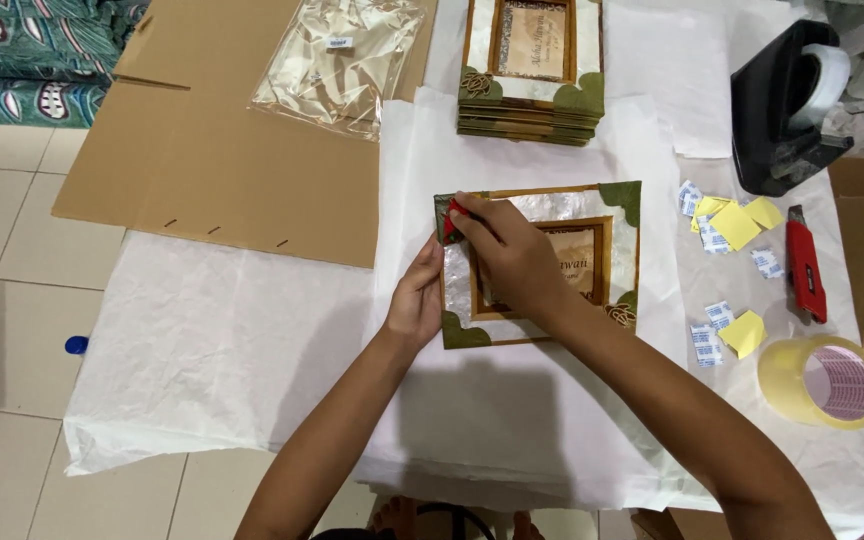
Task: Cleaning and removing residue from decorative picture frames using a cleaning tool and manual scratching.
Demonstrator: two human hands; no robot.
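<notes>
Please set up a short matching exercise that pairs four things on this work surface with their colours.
Things:
1. tape dispenser
2. utility knife
3. roll of tape
4. flat cardboard sheet

Colours:
A. red
B. brown
C. black
D. pale yellow

Pairs: 1-C, 2-A, 3-D, 4-B

Floor: light square tiles (pixel 12 250) with thin grout lines, evenly lit, no hard shadows. A small blue cap (pixel 76 345) lies on the tiles at left. Work surface: crumpled white paper sheets (pixel 222 340) spread flat at floor level. A flattened brown cardboard sheet (pixel 222 150) lies at upper left. Patterned teal fabric, possibly folded cushions (pixel 32 50), occupies the far left corner.
</notes>
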